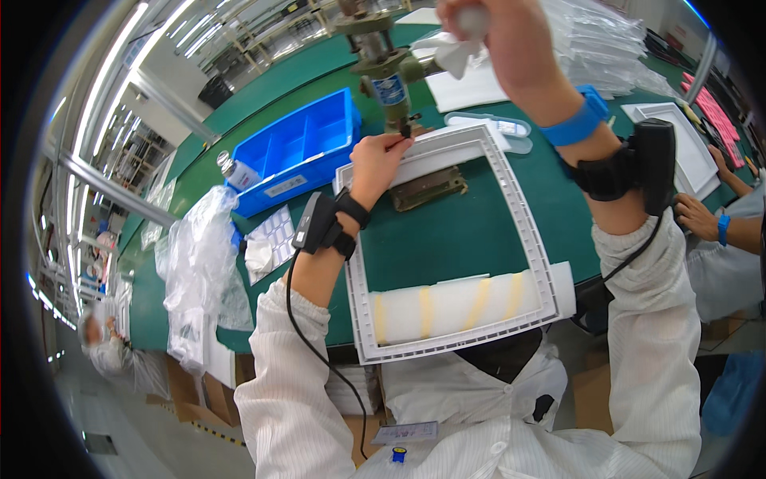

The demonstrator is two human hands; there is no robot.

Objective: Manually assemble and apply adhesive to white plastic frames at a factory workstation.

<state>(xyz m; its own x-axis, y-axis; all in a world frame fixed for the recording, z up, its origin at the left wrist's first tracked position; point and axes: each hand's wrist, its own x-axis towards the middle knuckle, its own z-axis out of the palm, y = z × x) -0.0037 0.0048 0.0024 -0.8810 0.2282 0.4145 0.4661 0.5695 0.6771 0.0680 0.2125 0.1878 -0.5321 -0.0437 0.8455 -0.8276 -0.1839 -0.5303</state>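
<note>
A white rectangular plastic frame (pixel 523 215) lies before me, its far edge under a green hand press (pixel 387 80). My left hand (pixel 377 166) is at the frame's far left corner, fingers pinched together by a small dark piece below the press's ram; what they hold is too small to make out. Raised at the upper right, my right hand (pixel 515 48) is closed round the press lever (pixel 453 60), whose end is pale and wrapped in white. The frame's near side rests on a white foam roll (pixel 447 307) with yellow tape strips. The press's metal base (pixel 427 190) shows through the frame's opening.
A blue divided bin (pixel 295 152) stands left of the press, a small bottle (pixel 227 164) at its corner. Clear plastic bags (pixel 203 263) and a label sheet (pixel 271 239) lie left. Bagged stacks (pixel 598 48) stand back right. Another person's hand (pixel 696 215) is at the right.
</note>
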